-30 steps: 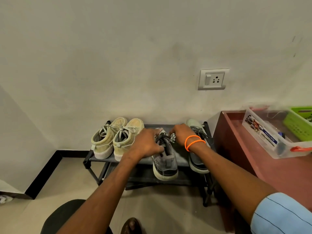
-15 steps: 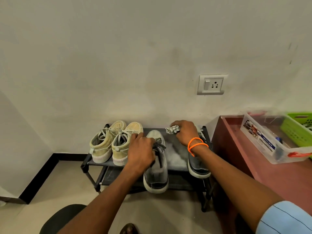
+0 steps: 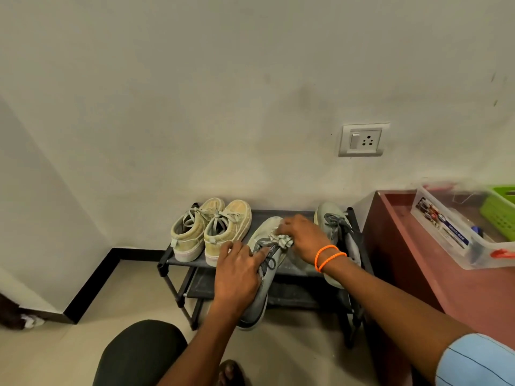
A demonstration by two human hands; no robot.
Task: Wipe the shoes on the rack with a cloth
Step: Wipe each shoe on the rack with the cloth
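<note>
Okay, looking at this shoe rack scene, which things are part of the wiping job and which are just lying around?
Part of the job: cloth in right hand; grey shoe held by left hand; other grey shoe; beige pair; rack.

Just lying about: clear box; green basket; wall socket.

Single head view, wide-angle, looking forward and down at wall; shoe rack point(image 3: 295, 214) near, lower centre frame.

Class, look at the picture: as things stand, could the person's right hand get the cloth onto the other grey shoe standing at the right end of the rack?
Probably yes. The right hand holds the cloth on the tilted grey shoe; the other grey shoe stands just beside that hand on the rack, nothing between them.
</note>
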